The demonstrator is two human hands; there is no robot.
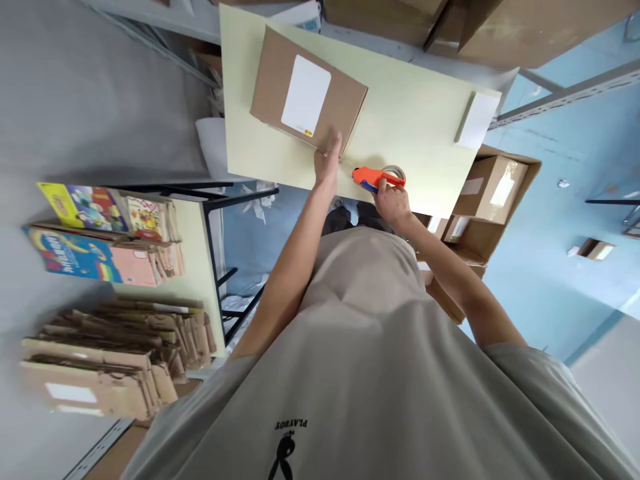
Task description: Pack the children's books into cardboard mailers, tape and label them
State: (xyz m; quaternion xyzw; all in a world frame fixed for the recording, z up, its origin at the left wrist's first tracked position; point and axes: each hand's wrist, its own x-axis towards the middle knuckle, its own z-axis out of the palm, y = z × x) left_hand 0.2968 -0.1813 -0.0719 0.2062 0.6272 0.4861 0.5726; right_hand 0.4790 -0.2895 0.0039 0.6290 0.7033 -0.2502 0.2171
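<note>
A closed cardboard box (271, 75) with a white label (307, 93) lies slanted on the pale yellow tabletop (415, 107). My left hand (328, 163) is closed on its near edge close to the right corner; the thumb points forward against the cardboard and the other fingers are mostly hidden. Just right of the box, my right hand (393, 200) grips an orange tape dispenser (369, 176) with a blue part on its near side. A roll of tape (396, 171) shows at its far side. The dispenser and the box are apart.
A small white box (478, 120) sits at the table's right end. Larger cartons (385, 20) line the far side. Below right stand stacked cardboard boxes (493, 189). On the left are colourful flat packages (95, 210) and folded cardboard (100, 380), near a white bin (213, 147).
</note>
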